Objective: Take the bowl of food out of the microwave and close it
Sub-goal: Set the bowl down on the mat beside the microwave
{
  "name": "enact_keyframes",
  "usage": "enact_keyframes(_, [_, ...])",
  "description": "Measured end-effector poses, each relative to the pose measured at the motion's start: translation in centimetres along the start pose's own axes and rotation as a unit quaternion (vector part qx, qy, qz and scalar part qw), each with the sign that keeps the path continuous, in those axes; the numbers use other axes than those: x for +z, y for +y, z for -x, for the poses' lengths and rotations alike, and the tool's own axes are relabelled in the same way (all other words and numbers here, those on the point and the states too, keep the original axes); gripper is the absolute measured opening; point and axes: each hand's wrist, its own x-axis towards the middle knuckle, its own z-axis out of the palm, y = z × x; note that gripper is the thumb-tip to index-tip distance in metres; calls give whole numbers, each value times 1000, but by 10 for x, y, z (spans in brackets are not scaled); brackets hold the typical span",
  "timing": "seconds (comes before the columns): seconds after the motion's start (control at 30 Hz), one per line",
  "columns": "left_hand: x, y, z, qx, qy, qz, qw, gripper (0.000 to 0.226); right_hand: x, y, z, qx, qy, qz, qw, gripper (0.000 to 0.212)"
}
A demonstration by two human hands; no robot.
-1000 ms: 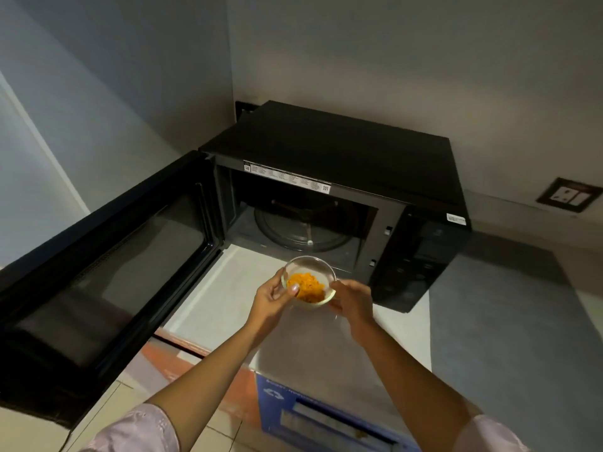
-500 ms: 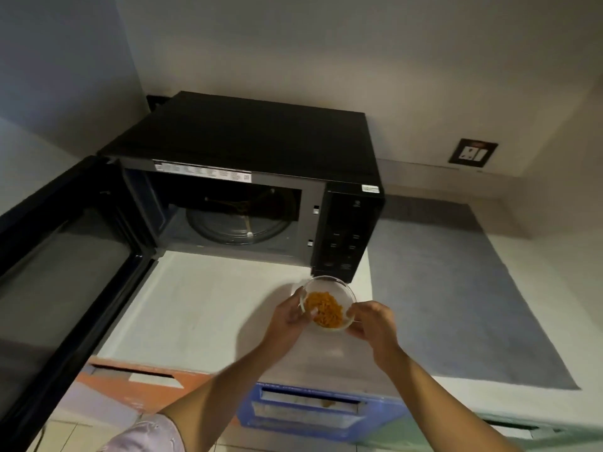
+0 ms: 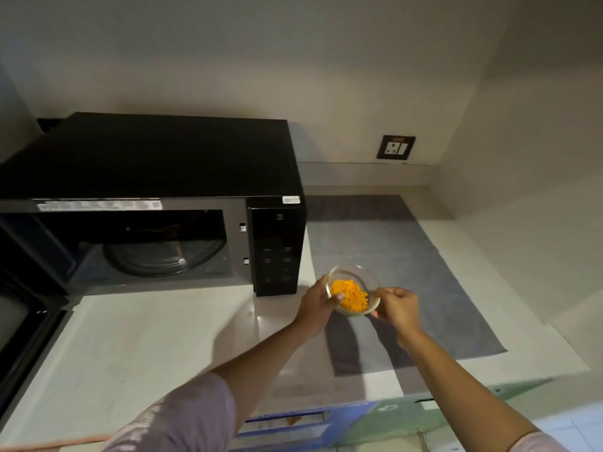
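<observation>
A small glass bowl (image 3: 359, 278) of orange food (image 3: 350, 293) is held between both hands, just right of the microwave's control panel (image 3: 277, 249) and above the grey mat (image 3: 424, 272). My left hand (image 3: 315, 305) grips its left rim, thumb over the edge. My right hand (image 3: 396, 308) holds the right side. The black microwave (image 3: 163, 158) stands at the left with its cavity and glass turntable (image 3: 163, 256) bare. Its door (image 3: 23, 337) hangs open at the far left, partly out of frame.
The white counter (image 3: 146, 347) runs in front of the microwave to a front edge near the bottom. A wall socket (image 3: 395, 147) sits on the back wall. A side wall closes in the counter on the right.
Both hands have carried the bowl rightward, from in front of the open cavity to past the control panel and over the grey mat. The view has swung right with them.
</observation>
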Motion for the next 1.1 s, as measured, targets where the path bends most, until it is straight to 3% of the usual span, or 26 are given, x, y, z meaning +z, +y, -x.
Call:
enact_keyframes(0.23, [50, -6, -79, 4, -16, -40, 999, 47, -28, -14, -52, -13, 79, 17, 997, 21])
enact_keyframes(0.33, [66, -7, -102, -4, -14, -34, 999, 59, -35, -19, -70, -9, 95, 31, 995, 18])
enact_keyframes(0.6, [88, 19, -129, 2, 2, -40, 999, 81, -40, -22, -102, -4, 29, 4, 1000, 21])
enact_keyframes(0.9, [95, 23, -142, -58, -22, -105, 993, 46, -38, -2, -129, 8, -11, 30, 999, 24])
enact_keyframes(1.1, [92, 29, -135, -86, -27, -148, 985, 71, -40, 6, -134, 14, -6, 47, 999, 30])
